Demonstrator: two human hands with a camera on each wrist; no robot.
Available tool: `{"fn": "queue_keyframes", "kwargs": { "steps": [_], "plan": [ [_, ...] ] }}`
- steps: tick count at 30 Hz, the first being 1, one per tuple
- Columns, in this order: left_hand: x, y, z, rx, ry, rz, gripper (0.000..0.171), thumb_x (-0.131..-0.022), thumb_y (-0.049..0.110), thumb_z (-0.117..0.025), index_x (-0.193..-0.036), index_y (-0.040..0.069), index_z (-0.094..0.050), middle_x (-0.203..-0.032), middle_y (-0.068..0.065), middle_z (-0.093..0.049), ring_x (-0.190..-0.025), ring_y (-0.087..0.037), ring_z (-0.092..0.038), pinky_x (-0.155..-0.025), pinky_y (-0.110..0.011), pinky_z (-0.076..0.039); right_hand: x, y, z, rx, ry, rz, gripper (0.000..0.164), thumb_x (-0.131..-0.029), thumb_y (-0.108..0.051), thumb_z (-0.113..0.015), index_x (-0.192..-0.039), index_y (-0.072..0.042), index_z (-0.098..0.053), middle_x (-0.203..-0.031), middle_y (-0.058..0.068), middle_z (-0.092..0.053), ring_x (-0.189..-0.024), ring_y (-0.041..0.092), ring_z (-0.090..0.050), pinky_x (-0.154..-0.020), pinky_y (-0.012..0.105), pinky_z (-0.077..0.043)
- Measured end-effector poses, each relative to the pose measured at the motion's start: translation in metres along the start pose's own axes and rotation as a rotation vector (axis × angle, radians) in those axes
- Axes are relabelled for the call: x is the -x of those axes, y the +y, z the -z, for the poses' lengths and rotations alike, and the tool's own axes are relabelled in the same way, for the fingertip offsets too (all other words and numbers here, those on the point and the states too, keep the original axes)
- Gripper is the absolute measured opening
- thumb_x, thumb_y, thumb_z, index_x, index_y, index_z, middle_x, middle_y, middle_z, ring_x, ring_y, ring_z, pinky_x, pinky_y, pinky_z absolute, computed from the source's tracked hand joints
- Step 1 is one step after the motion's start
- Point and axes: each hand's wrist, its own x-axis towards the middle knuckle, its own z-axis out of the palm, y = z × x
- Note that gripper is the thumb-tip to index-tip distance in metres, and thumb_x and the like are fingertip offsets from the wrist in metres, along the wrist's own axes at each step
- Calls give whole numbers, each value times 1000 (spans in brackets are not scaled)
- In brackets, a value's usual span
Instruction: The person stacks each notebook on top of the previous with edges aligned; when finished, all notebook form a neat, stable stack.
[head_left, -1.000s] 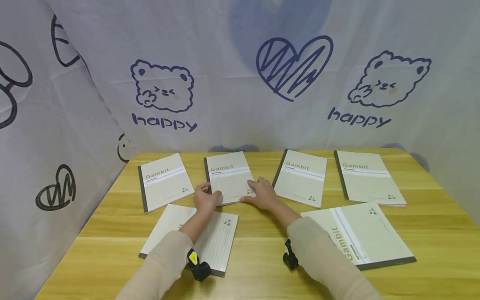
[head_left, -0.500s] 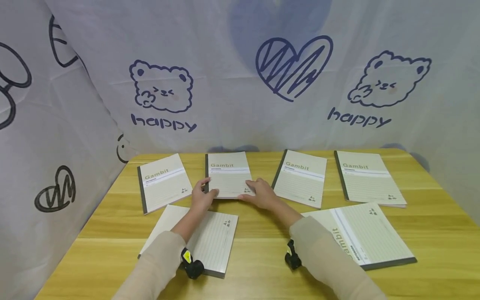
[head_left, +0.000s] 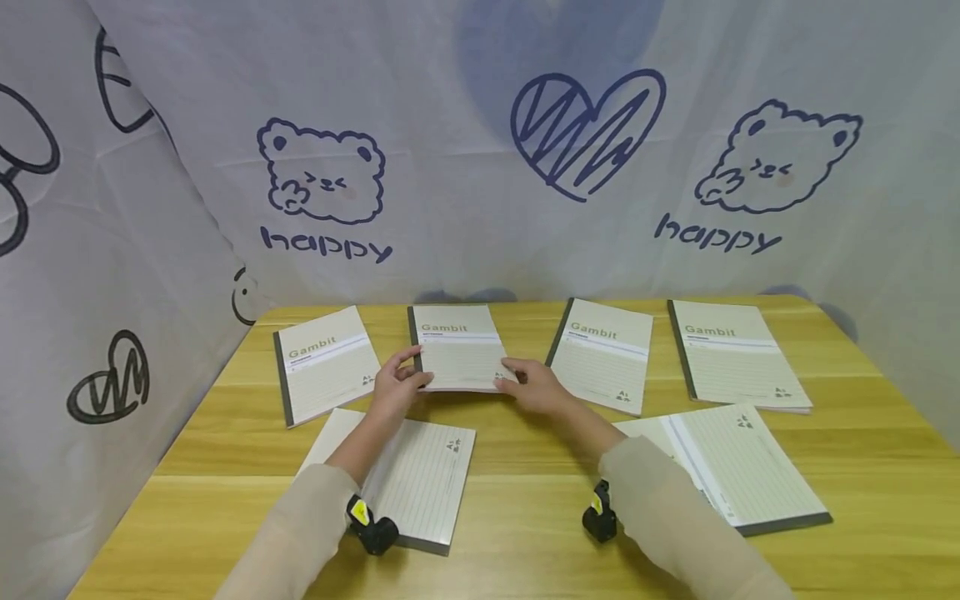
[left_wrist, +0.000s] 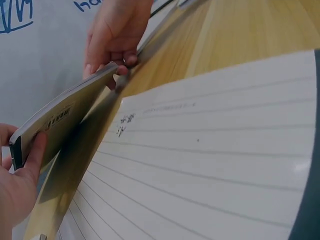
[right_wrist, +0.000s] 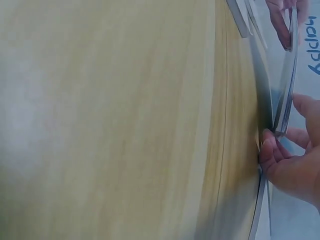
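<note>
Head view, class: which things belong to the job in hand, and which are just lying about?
In the job:
held notebook
left hand, gripping its left edge
right hand, gripping its right edge

Just lying about, apparently:
back-left notebook
back notebook second from right
back-right notebook
front-left notebook
front-right notebook

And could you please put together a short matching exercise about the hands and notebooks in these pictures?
Things
1. Left hand
2. Right hand
3. Back-row notebook second from left
4. Front right notebook

Places and states
A. Partly hidden by the right sleeve in the head view
B. Held up, its underside showing in the left wrist view
C. Grips the held notebook at its dark spine side
D. Grips the held notebook on the side opposite its spine

Pairs: 1-C, 2-D, 3-B, 4-A
</note>
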Motion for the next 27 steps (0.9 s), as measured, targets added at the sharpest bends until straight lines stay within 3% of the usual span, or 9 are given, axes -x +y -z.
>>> {"fn": "queue_keyframes", "kwargs": {
  "steps": [2,4,6,12,16,27],
  "plan": [
    [2,1,-1,32,-12,-2,54,-83,-9,-55,-135,3,-43,-86,0,-58,-65,-3,-56,-61,-14,-51,1,1,1,-98,-14,-46,49,-93,-20,-54,-137,0,-42,-130,25,-49,-107,33,-56,-87,41,-50],
    [5,3,-1,55,-20,-5,55,-83,-9,-54,-136,3,-41,-87,0,-57,-66,-3,-57,-62,-15,-51,1,4,3,-197,-19,-89,51,-93,-19,-55,-138,-2,-41,-120,22,-52,-90,25,-59,-71,32,-52],
    [6,5,0,75,-29,-5,56,-83,-9,-54,-136,3,-40,-87,1,-56,-67,-3,-57,-63,-15,-51,1,6,5,-324,-22,-132,53,-91,-17,-58,-140,-5,-40,-107,16,-52,-75,18,-55,-57,25,-47],
    [7,9,2,98,-78,-37,56,-84,-9,-54,-136,5,-40,-87,6,-55,-71,-2,-57,-66,-15,-51,6,8,15,-550,-25,-99,57,-88,-8,-60,-141,-5,-39,-91,2,-47,-67,10,-48,-55,19,-42],
    [10,8,3,68,-136,-66,56,-85,-6,-55,-137,4,-38,-87,8,-55,-73,-2,-57,-69,-15,-51,14,10,23,-531,-42,-51,57,-88,-9,-60,-140,-4,-38,-89,1,-47,-71,10,-47,-61,20,-43],
    [22,5,-1,-49,-272,-136,54,-85,0,-60,-136,4,-41,-96,3,-55,-83,-1,-57,-75,-14,-50,43,12,42,-471,-68,-27,57,-88,-13,-61,-140,-3,-39,-90,1,-40,-77,10,-41,-67,20,-43]
  ]
}}
